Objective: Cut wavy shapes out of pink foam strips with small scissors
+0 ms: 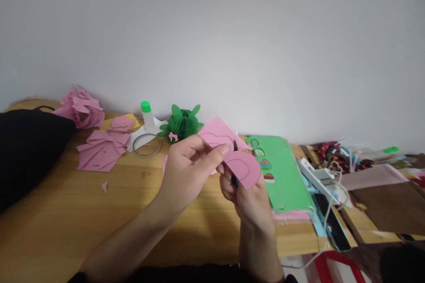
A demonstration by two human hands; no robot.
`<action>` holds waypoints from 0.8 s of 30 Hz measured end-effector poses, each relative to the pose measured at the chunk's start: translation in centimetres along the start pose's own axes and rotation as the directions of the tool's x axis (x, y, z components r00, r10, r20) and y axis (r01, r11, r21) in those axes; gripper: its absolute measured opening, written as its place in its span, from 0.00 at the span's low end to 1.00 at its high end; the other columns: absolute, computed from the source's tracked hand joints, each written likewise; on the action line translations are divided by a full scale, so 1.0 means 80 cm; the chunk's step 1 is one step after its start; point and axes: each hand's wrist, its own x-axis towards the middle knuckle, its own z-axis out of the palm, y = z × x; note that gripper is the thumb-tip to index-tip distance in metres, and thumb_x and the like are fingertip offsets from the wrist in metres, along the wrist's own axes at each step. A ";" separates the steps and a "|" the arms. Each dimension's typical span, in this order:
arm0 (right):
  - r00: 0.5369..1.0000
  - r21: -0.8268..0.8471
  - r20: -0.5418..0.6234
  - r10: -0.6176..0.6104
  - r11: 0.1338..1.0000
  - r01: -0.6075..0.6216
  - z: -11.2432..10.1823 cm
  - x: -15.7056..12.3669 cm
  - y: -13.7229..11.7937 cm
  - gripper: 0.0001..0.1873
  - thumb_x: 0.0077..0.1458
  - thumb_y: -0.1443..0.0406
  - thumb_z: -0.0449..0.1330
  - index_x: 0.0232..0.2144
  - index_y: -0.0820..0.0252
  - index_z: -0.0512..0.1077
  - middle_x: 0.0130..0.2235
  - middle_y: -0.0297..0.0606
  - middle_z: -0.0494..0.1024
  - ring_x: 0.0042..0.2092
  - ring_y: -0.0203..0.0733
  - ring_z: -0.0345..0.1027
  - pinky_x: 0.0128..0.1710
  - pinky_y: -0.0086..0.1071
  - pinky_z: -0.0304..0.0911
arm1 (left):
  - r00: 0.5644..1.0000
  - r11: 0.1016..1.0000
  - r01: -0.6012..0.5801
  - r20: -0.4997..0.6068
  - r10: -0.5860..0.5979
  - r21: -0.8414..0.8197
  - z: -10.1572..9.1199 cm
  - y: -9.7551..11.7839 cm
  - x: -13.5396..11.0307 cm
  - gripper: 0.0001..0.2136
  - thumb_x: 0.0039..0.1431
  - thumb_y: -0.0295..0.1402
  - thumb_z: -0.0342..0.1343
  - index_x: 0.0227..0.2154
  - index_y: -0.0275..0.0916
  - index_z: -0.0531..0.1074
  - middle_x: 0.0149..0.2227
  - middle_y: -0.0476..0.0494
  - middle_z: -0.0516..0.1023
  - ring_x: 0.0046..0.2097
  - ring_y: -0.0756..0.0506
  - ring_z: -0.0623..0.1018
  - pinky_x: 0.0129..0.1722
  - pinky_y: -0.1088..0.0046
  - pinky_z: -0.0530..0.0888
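Observation:
My left hand pinches a piece of pink paper between thumb and fingers, above the table. Curved pencil lines run across the paper, and its right part has a rounded cut edge. Below the paper my right hand is closed around scissors. Only a dark blade tip shows past the paper's upper edge; the handles are mostly hidden by paper and fingers. Behind my left hand stands a green honeycomb paper ball with leaf shapes and a small pink cutout.
Folded pink paper, a metal ring and a glue stick are on the left. A pink scrap lies nearer. On the right are a green sheet, a power strip with cables and a phone.

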 end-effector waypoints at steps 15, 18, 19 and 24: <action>0.999 -0.129 -0.036 -0.023 0.991 0.018 -0.009 0.000 0.001 0.22 0.63 0.59 0.56 0.17 0.56 0.60 0.19 0.26 0.56 0.19 0.31 0.42 0.17 0.27 0.43 | 0.996 0.998 -0.005 0.093 0.000 0.056 -0.009 0.011 0.008 0.04 0.49 0.26 0.62 0.21 0.37 0.75 0.19 0.50 0.74 0.21 0.52 0.72 0.22 0.78 0.71; 0.999 -0.131 -0.022 -0.043 0.991 0.040 -0.010 -0.001 0.002 0.22 0.64 0.60 0.55 0.18 0.57 0.61 0.18 0.26 0.55 0.19 0.31 0.42 0.17 0.27 0.44 | 0.996 0.999 -0.001 0.094 -0.004 0.051 -0.010 0.013 0.008 0.04 0.49 0.26 0.62 0.21 0.37 0.75 0.19 0.51 0.74 0.21 0.53 0.72 0.21 0.79 0.71; 0.999 -0.131 -0.021 -0.046 0.990 0.043 -0.011 -0.001 0.003 0.22 0.64 0.61 0.55 0.18 0.57 0.61 0.18 0.26 0.55 0.19 0.31 0.42 0.18 0.27 0.45 | 0.995 0.999 -0.001 0.096 -0.004 0.050 -0.010 0.014 0.008 0.04 0.49 0.26 0.62 0.22 0.37 0.75 0.19 0.51 0.74 0.21 0.53 0.72 0.21 0.79 0.71; 0.998 -0.144 -0.048 -0.036 0.989 0.028 -0.012 -0.001 0.003 0.21 0.64 0.60 0.56 0.18 0.58 0.64 0.18 0.26 0.54 0.20 0.31 0.41 0.18 0.28 0.45 | 0.995 0.998 -0.012 0.104 0.006 0.055 -0.009 0.013 0.008 0.04 0.50 0.26 0.61 0.23 0.37 0.76 0.19 0.51 0.74 0.21 0.53 0.72 0.21 0.79 0.71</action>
